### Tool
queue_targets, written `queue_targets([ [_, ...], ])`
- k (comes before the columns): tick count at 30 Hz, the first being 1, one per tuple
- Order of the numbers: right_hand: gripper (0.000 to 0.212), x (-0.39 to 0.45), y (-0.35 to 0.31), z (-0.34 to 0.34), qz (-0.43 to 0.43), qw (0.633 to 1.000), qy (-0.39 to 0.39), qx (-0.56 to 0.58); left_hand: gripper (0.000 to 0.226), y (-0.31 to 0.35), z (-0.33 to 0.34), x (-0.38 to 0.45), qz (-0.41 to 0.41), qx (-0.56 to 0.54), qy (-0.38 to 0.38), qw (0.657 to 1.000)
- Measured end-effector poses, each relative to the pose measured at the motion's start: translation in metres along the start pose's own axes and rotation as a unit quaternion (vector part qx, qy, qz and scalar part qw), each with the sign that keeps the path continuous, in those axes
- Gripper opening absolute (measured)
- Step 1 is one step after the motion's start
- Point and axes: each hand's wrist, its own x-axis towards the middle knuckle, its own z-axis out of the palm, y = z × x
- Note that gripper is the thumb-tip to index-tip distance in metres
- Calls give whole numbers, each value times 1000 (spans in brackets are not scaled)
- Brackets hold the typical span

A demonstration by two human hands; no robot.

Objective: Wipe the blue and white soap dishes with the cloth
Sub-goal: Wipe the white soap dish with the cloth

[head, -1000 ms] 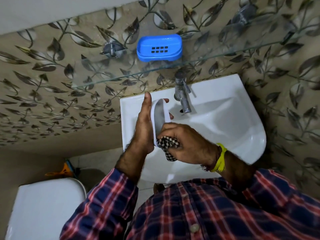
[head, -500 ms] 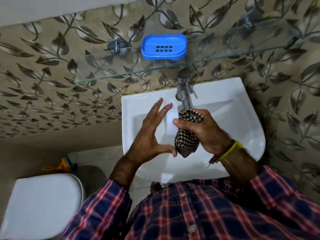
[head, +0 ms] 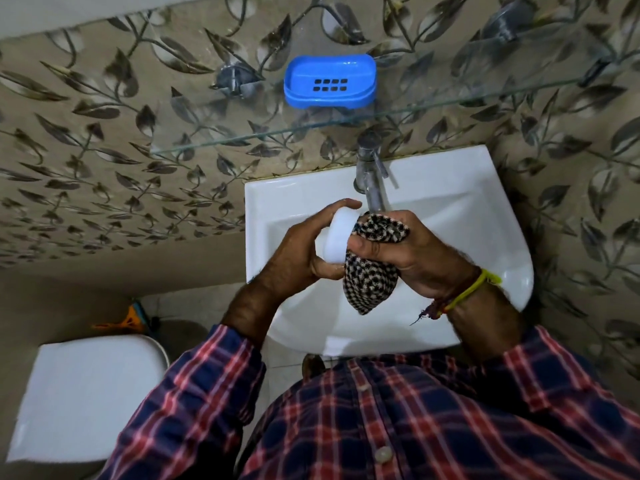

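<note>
White soap dish [head: 337, 239] sits tilted on edge over the sink [head: 450, 216] basin, held up in the air, just below the tap [head: 372, 178] spout. Left hand [head: 298, 251] grips it, fingers curled over the top rim, thumb under the bottom edge. Checkered cloth [head: 372, 275], black and white, is bunched and pressed against the dish's right side; the loose end hangs down toward the basin. Right hand [head: 412, 251] is clamped on the cloth, fingers wrapped round the wad, thumb touching the dish edge. Yellow band and dark thread on the right wrist [head: 464, 296].

Blue soap dish [head: 330, 81] sits flat on the glass shelf [head: 433, 109] above the sink, slots visible in its floor, well apart from both hands, nothing in it. Metal shelf bracket [head: 235, 79] just left of it, another bracket far right.

Wall behind has leaf-pattern tiles [head: 104, 133]. White toilet lid [head: 86, 393] at lower left, orange item beside it on the floor, too small to tell what. Red and navy plaid shirt [head: 398, 420] fills the bottom, sleeves down to the forearms.
</note>
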Motion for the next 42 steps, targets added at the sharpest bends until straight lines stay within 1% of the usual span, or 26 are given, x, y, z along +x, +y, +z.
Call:
queue_targets([
  [2, 21, -2, -3, 0, -2, 1000, -7, -18, 93, -2, 4, -3, -12, -33, -31, 999],
  [4, 28, -3, -7, 0, 5, 1000, -10, -20, 101, -2, 7, -5, -32, -66, -58, 996],
  [7, 19, -4, -14, -3, 16, 999, -44, 6, 107, 4, 5, -1, -30, -92, -93, 991],
  [10, 21, -5, -18, -7, 32, 997, -72, -7, 106, 9, 0, 3, -34, -91, -118, 988],
  [13, 27, -6, -21, -12, 56, 992, -88, -75, 95, 12, -5, 2, -30, -79, -125, 988],
  [15, 25, -5, -28, -16, 61, 987, -100, -114, 102, 9, -6, 2, -34, -78, -125, 988],
  [17, 19, -5, -37, -20, 46, 987, -95, -123, 100, 10, -7, 1, -42, -135, -103, 985],
  [18, 19, -7, -40, -22, 33, 989, -79, -117, 99, 11, -7, -1, -53, -188, -69, 978],
  [19, 21, -9, -42, -22, 23, 993, -51, -107, 101, 13, -8, -3, -71, -246, -24, 966],
  [21, 27, -12, -43, -19, 6, 995, 47, -87, 98, 14, -10, -6, -119, -344, 43, 930],
  [22, 27, -12, -40, -14, -10, 988, 114, -106, 96, 16, -9, -6, -153, -379, 53, 911],
  [23, 26, -9, -37, -7, -37, 967, 189, -165, 95, 18, -5, -5, -186, -408, 53, 892],
  [25, 21, -1, -29, 13, -106, 886, 299, -337, 88, 25, 11, -1, -224, -434, 62, 870],
  [26, 16, 4, -24, 25, -141, 846, 324, -400, 80, 29, 22, 1, -234, -436, 74, 866],
  [27, 11, 9, -20, 35, -172, 817, 337, -436, 75, 31, 33, 3, -245, -430, 87, 865],
  [28, 8, 12, -16, 42, -196, 801, 344, -448, 74, 34, 43, 4, -256, -420, 98, 865],
  [29, 6, 14, -13, 47, -211, 801, 343, -443, 75, 35, 49, 4, -259, -413, 105, 867],
  [30, 4, 13, -12, 50, -218, 819, 319, -425, 77, 37, 50, 4, -256, -412, 110, 867],
  [32, 7, 7, -11, 48, -217, 857, 209, -417, 81, 34, 43, 4, -247, -421, 124, 864],
  [33, 14, 3, -11, 45, -201, 860, 148, -445, 81, 32, 39, 3, -240, -426, 133, 862],
  [34, 23, -1, -12, 42, -181, 841, 108, -498, 81, 29, 37, 2, -231, -434, 139, 860],
  [35, 32, -4, -13, 39, -167, 812, 98, -550, 82, 26, 36, 0, -224, -448, 138, 854],
  [36, 38, -5, -14, 37, -159, 794, 112, -577, 84, 25, 38, -1, -221, -459, 137, 849],
  [39, 42, -7, -12, 46, -150, 800, 128, -567, 84, 22, 43, -4, -208, -467, 152, 846],
  [40, 47, -8, -8, 53, -142, 788, 119, -586, 82, 21, 41, -4, -203, -471, 165, 843],
  [42, 54, -13, 1, 59, -136, 746, 103, -644, 81, 20, 36, -5, -200, -480, 189, 833],
])
